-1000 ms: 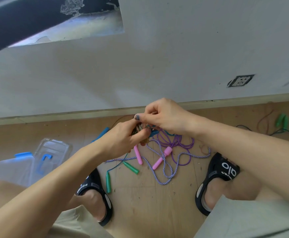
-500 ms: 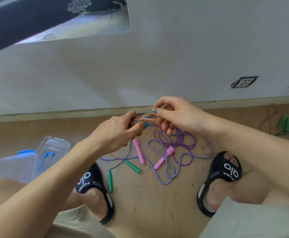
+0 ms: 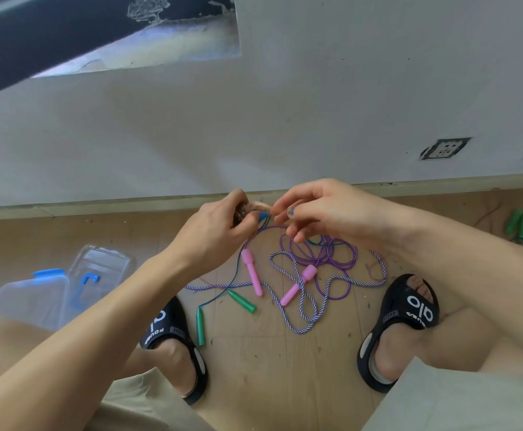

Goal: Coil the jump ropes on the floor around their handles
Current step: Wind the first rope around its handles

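Two clear plastic boxes (image 3: 30,298) with blue latches sit at the left edge of the floor (image 3: 269,368); nothing can be made out inside them. Half a second earlier the hands were lower against the floor; now they have risen to the baseboard line, and the right hand has closed in on the left. The left hand (image 3: 213,231) grips a brownish coiled rope bundle (image 3: 243,213) held in the air, and the right hand (image 3: 319,209) pinches its tan loose end (image 3: 261,206). On the floor between the black sandals (image 3: 403,331) lie a purple rope with pink handles (image 3: 252,272), a striped cord (image 3: 303,315) tangled with it, and a rope with green handles (image 3: 200,326). Another green-handled rope (image 3: 516,220) lies at the right edge. The hands hide most of the bundle.
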Motion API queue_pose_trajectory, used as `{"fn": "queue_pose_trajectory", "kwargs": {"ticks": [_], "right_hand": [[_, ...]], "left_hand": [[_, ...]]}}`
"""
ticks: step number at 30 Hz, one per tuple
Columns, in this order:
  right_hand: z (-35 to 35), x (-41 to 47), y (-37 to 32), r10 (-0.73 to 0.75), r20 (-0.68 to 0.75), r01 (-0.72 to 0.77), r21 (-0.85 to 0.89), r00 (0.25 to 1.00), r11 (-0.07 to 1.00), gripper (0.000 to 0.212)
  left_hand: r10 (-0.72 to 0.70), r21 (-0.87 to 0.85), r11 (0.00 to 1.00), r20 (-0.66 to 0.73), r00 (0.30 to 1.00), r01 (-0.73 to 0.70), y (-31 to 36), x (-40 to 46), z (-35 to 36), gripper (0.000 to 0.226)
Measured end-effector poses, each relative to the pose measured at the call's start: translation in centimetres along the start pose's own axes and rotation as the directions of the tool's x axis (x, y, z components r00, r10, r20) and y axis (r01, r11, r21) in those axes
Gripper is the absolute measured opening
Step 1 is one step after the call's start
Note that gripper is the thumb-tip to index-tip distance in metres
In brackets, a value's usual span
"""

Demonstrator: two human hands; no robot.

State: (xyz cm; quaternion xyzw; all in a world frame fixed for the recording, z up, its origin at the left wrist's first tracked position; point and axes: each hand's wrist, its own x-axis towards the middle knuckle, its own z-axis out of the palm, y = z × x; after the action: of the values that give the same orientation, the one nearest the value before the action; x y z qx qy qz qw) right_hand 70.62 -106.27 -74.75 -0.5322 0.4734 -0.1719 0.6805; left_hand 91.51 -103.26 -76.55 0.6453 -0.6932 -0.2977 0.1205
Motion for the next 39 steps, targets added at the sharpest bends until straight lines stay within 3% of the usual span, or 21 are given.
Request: {"fn": "queue_pose_trajectory", "kwargs": {"ticks": [6, 9, 11, 13, 15, 18, 22, 25, 27, 28, 30, 31, 34, 36, 39], "right_hand": [[0.4, 0.3, -0.7, -0.018, -0.188, 0.010, -0.040, 0.982, 0.999, 0.025], [0.7, 0.0, -0.4, 0.005, -0.162, -0.002, 0.022, 0.987, 1.000, 0.024], [1.6, -0.2, -0.2, -0.050, -0.146, 0.065, 0.101, 0.988, 0.993, 0.021], [2.5, 0.0, 0.1, -0.146, -0.162, 0.164, 0.103, 0.976, 0.981, 0.038], [3.2, 0.3, 0.5, -0.292, -0.232, 0.270, -0.122, 0.928, 0.955, 0.046], [4.0, 0.7, 1.0, -0.566, -0.261, 0.368, -0.539, 0.782, 0.757, 0.044], [4.4, 1.4, 1.6, -0.711, -0.236, 0.438, -0.648, 0.662, 0.623, 0.039], [4.3, 1.6, 1.5, -0.735, -0.235, 0.460, -0.649, 0.636, 0.606, 0.038], [4.3, 1.6, 1.5, -0.695, -0.253, 0.470, -0.579, 0.673, 0.666, 0.036], [4.3, 1.7, 1.2, -0.627, -0.286, 0.460, -0.478, 0.725, 0.749, 0.034], [4.0, 1.7, 0.3, -0.388, -0.341, 0.375, -0.105, 0.856, 0.921, 0.031], [3.8, 1.8, -0.1, -0.251, -0.344, 0.305, 0.113, 0.905, 0.946, 0.031], [3.0, 1.8, -0.8, 0.003, -0.321, 0.178, 0.533, 0.947, 0.827, 0.025], [2.8, 1.7, -0.7, 0.064, -0.361, 0.168, 0.573, 0.930, 0.802, 0.027], [2.6, 1.8, 0.3, 0.021, -0.542, 0.131, 0.240, 0.840, 0.962, 0.033]], "left_hand": [[0.164, 0.260, 0.959, -0.177, 0.970, -0.115, 0.3, -0.3, 0.5, 0.026], [0.161, 0.163, 0.978, -0.173, 0.972, -0.133, 0.7, -0.2, 0.5, 0.023], [0.129, 0.060, 0.991, -0.154, 0.980, -0.121, 0.9, -0.1, 0.5, 0.021], [0.120, -0.017, 0.992, -0.109, 0.987, -0.123, 1.1, -0.1, 0.5, 0.019], [0.127, -0.068, 0.989, -0.064, 0.990, -0.131, 1.4, -0.1, 0.7, 0.018], [0.154, -0.014, 0.988, -0.060, 0.986, -0.155, 1.9, -0.1, 1.1, 0.018], [0.205, 0.034, 0.979, -0.098, 0.974, -0.203, 2.4, -0.1, 1.1, 0.027], [0.247, 0.060, 0.968, -0.092, 0.965, -0.242, 2.7, -0.1, 1.3, 0.010], [0.230, 0.063, 0.972, -0.087, 0.969, -0.226, 2.6, 0.1, 1.5, 0.017], [0.198, 0.035, 0.980, -0.078, 0.977, -0.196, 2.6, 0.1, 1.6, 0.024], [0.088, -0.129, 0.987, -0.051, 0.995, -0.094, 2.7, 0.3, 1.5, 0.025], [0.030, -0.223, 0.974, -0.037, 0.999, -0.038, 2.7, 0.4, 1.6, 0.023], [-0.055, -0.354, 0.934, -0.018, 0.998, 0.045, 3.0, 0.5, 1.7, 0.021], [-0.059, -0.313, 0.949, -0.053, 0.997, 0.040, 3.0, 0.4, 2.1, 0.023], [-0.060, -0.193, 0.981, -0.128, 0.990, 0.034, 3.0, 0.3, 2.8, 0.028]]}}
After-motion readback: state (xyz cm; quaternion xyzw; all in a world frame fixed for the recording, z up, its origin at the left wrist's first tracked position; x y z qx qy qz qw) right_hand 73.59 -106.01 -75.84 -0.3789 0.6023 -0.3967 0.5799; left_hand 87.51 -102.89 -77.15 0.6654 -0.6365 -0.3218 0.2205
